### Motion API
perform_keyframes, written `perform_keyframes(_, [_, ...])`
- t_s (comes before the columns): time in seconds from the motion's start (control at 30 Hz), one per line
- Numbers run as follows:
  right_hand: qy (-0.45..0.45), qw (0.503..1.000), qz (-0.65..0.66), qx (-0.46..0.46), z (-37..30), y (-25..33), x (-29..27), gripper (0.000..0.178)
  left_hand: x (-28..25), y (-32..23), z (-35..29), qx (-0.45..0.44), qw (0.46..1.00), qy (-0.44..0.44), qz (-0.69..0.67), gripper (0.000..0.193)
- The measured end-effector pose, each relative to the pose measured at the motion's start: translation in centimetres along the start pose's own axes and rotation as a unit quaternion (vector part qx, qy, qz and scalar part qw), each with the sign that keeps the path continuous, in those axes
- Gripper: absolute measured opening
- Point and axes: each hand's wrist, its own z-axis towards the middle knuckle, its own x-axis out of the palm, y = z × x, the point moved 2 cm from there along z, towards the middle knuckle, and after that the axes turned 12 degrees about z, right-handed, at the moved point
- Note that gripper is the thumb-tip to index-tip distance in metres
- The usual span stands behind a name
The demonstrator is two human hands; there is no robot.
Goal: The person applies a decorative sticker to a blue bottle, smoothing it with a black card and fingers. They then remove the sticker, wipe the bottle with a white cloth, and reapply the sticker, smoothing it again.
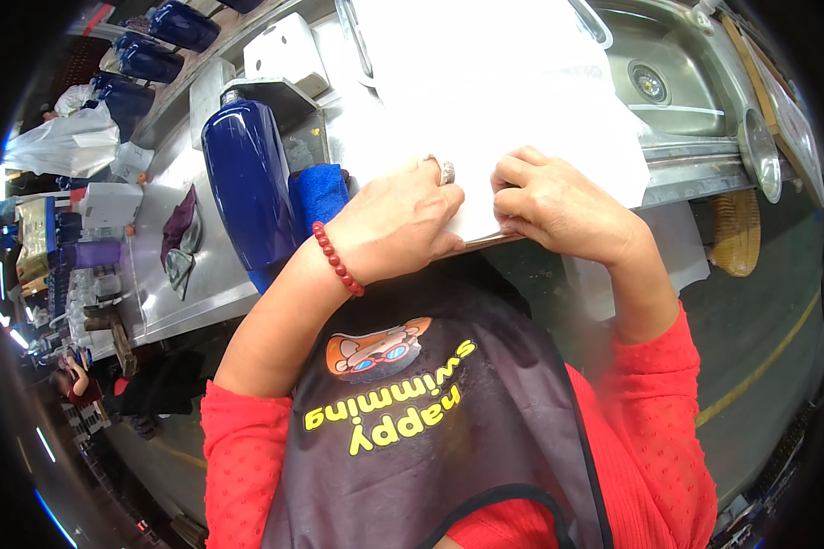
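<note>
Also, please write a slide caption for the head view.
Bare left hand and right hand at the near edge of a bright white flat surface, with a glossy dark-blue bottle at left.

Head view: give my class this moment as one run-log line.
left hand: curled, at near edge of white surface; right hand: curled, at same edge; left side: blue bottle, blue cloth; right side: sink

And here it is: my broad white sheet (513, 91), spread out at twelve o'clock from me, glare washing out its surface, near edge facing six.
</note>
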Motion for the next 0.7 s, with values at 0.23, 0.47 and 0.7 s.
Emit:
perform_keyframes(0.23, [-0.006, 1.000, -0.008, 0.003, 0.0, -0.1, 0.2, 0.017, 0.4, 0.2, 0.3, 0.004, 1.000, 0.013, 0.009, 0.035])
perform_keyframes(0.47, [-0.014, 1.000, 0.000, 0.007, 0.0, 0.3, -0.3, 0.019, 0.8, 0.4, 0.8, 0.059, 0.998, -0.005, 0.028, 0.021])
perform_keyframes(0.7, [-0.233, 0.971, -0.046, 0.007, -1.9, 1.7, -3.6, 0.027, -2.0, 0.6, 2.7, 0.087, 0.984, -0.137, 0.070, 0.008])
